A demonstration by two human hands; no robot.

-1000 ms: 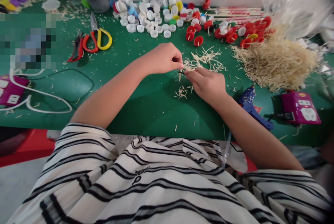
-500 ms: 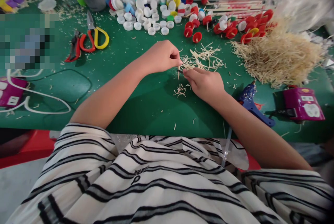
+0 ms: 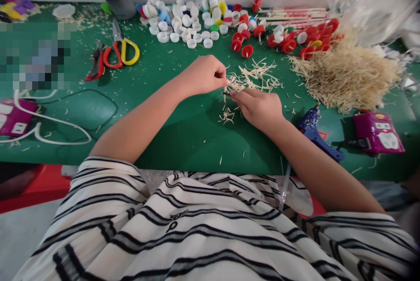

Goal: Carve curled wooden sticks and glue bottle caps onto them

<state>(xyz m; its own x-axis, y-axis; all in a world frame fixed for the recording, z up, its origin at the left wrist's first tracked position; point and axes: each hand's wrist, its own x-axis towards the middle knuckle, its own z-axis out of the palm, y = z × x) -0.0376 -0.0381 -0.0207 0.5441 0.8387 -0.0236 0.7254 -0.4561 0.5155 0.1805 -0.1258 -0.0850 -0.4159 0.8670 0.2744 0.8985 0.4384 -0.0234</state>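
Observation:
My left hand [image 3: 207, 74] is closed in a pinch on a short, thin wooden stick [image 3: 225, 90], which points down toward the table. In my right hand [image 3: 261, 107], the closed fingers grip a small dark blade [image 3: 226, 93]; most of it is hidden by them. The blade lies against the stick just below my left fingertips. Curled wood shavings [image 3: 259, 75] are scattered behind the two hands, and a smaller cluster of shavings [image 3: 227, 116] lies in front of them.
White bottle caps [image 3: 177, 23] and red caps on sticks [image 3: 288, 45] line the back. A large shavings pile [image 3: 351, 75] is at right, near a blue glue gun [image 3: 316, 132] and purple power box [image 3: 379, 132]. Scissors [image 3: 121, 49] and red-handled cutters [image 3: 96, 64] lie left.
The view has shifted slightly, so the table items sit a little lower. Both hands keep their grips and almost the same place, with the blade still at the stick.

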